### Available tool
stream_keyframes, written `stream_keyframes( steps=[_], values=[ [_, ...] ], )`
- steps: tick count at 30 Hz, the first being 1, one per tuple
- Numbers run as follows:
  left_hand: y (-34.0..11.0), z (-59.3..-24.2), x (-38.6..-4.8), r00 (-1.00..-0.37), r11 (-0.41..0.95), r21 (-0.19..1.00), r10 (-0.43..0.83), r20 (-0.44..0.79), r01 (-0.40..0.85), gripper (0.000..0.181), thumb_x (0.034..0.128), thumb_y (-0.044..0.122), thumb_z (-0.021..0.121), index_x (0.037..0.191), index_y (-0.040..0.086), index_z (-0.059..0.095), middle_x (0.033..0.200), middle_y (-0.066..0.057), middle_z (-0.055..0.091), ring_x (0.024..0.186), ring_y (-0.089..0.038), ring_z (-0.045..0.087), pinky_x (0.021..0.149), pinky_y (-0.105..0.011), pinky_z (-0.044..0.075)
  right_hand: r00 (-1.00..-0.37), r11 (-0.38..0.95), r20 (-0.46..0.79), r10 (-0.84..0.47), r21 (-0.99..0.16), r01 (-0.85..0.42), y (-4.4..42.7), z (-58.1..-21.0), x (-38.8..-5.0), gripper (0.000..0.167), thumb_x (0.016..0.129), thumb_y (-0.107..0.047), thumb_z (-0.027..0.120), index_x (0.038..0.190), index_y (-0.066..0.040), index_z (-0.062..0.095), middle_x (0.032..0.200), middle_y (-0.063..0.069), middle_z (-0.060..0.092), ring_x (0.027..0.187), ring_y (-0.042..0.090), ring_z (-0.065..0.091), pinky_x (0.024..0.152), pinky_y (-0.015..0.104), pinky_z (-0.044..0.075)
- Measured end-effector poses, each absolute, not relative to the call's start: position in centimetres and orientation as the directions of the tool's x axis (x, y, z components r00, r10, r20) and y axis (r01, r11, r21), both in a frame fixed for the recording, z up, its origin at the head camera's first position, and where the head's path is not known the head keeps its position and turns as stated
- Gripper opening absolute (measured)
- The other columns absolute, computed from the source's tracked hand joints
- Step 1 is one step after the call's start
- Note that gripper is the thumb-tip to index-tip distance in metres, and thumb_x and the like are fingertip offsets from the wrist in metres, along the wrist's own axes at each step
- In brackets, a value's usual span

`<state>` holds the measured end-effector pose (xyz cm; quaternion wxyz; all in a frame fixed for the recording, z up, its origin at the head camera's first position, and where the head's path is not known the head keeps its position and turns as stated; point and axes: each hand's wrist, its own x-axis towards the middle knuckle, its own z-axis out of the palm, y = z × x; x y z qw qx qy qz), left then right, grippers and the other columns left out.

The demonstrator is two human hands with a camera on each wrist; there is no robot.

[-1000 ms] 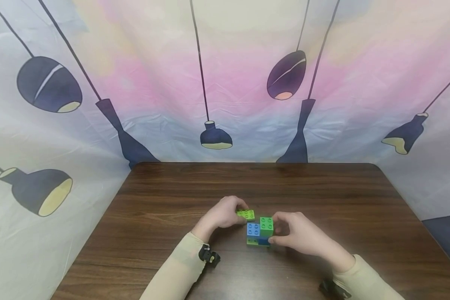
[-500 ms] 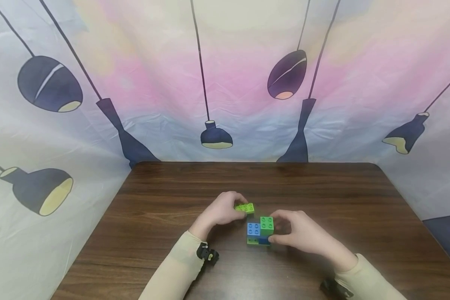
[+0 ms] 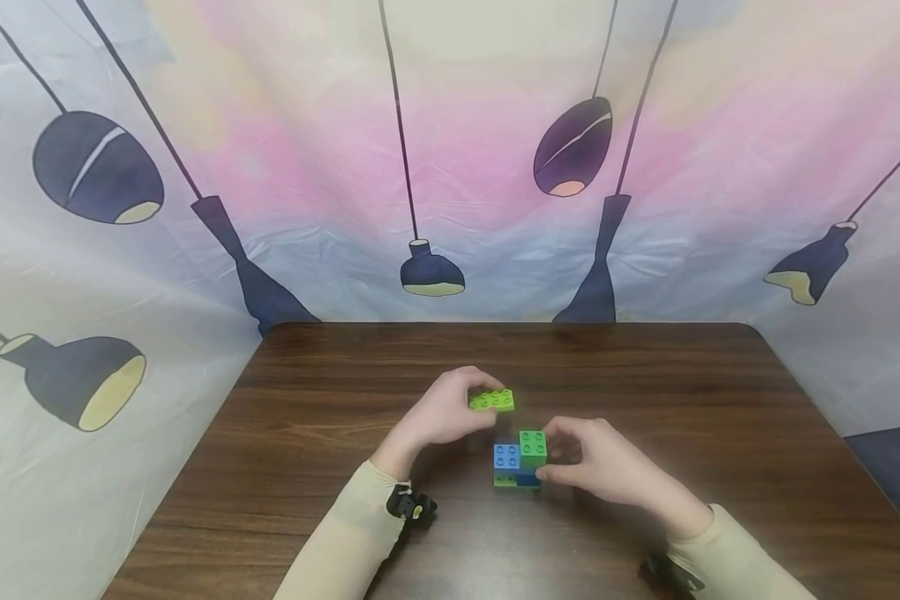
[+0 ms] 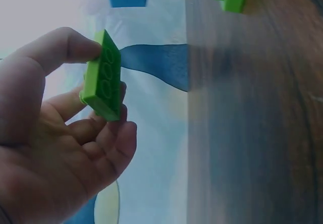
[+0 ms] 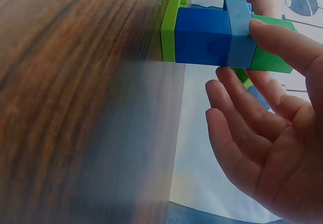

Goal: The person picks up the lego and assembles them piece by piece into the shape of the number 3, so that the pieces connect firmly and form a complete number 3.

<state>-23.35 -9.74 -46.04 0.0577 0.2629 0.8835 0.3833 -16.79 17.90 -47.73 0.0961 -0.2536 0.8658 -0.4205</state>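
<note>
My left hand (image 3: pixel 444 408) pinches a flat lime-green toy brick (image 3: pixel 498 401) between thumb and fingers, beyond and left of a brick stack. In the left wrist view, the hollow tubes on the underside of that brick (image 4: pixel 107 75) show. My right hand (image 3: pixel 607 465) holds the stack from its right side, thumb against the upper bricks. Upright on the table, the stack has a flat lime brick (image 5: pixel 170 27) at the bottom, then a dark blue brick (image 5: pixel 202 36), a light blue brick (image 3: pixel 506 457) and a green brick (image 3: pixel 533 444) on the top right.
The brown wood-grain table (image 3: pixel 330 367) runs back to a fabric backdrop (image 3: pixel 315 167) printed with hanging lamps. Each wrist carries a small black camera, such as the left wrist camera (image 3: pixel 411 505).
My left hand has moved away from me and up with the flat lime brick, widening its gap from the stack. The right hand and stack have stayed nearly in place.
</note>
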Motion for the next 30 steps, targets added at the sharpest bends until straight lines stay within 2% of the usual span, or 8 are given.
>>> stream_keyframes(
  steps=[5,12,17,30],
  values=[
    [-9.6,-45.0,-22.8,-0.840,0.537,0.712,0.525,0.137,0.452,0.036,0.0898,0.019,0.077,0.126,0.014,0.076,0.111,0.007,0.068,0.095,-0.015,0.062,0.084,-0.034,0.055,-0.852,0.520,0.051,-0.521,-0.773,-0.364,17.9,-47.7,-16.8,0.028,0.089,-0.028,0.089,0.110,-0.020,0.071,0.103,-0.014,0.075,0.096,0.012,0.074,0.083,0.032,0.059],
    [-9.3,-43.9,-21.9,-0.802,0.502,0.704,0.574,0.164,0.503,0.035,0.0891,0.017,0.077,0.124,0.014,0.077,0.110,0.007,0.068,0.093,-0.018,0.062,0.077,-0.031,0.054,-0.857,0.539,0.034,-0.514,-0.765,-0.353,17.8,-47.7,-16.8,0.029,0.090,-0.031,0.088,0.111,-0.021,0.071,0.107,-0.015,0.075,0.100,0.011,0.074,0.086,0.033,0.059],
    [-9.3,-43.6,-21.6,-0.790,0.487,0.698,0.585,0.185,0.524,0.034,0.0887,0.016,0.077,0.123,0.015,0.077,0.111,0.008,0.069,0.091,-0.014,0.061,0.075,-0.030,0.054,-0.862,0.550,0.030,-0.505,-0.759,-0.348,17.7,-47.7,-16.7,0.029,0.090,-0.032,0.088,0.111,-0.021,0.071,0.109,-0.014,0.075,0.103,0.010,0.073,0.089,0.035,0.059],
    [-9.0,-42.8,-20.8,-0.737,0.401,0.730,0.645,0.204,0.553,0.032,0.0871,0.015,0.081,0.120,0.015,0.079,0.108,0.011,0.069,0.088,-0.012,0.061,0.071,-0.028,0.055,-0.849,0.496,0.043,-0.526,-0.796,-0.348,17.7,-47.3,-16.7,0.029,0.090,-0.028,0.089,0.109,-0.015,0.070,0.108,-0.008,0.077,0.100,0.015,0.075,0.083,0.034,0.061]
  ],
)
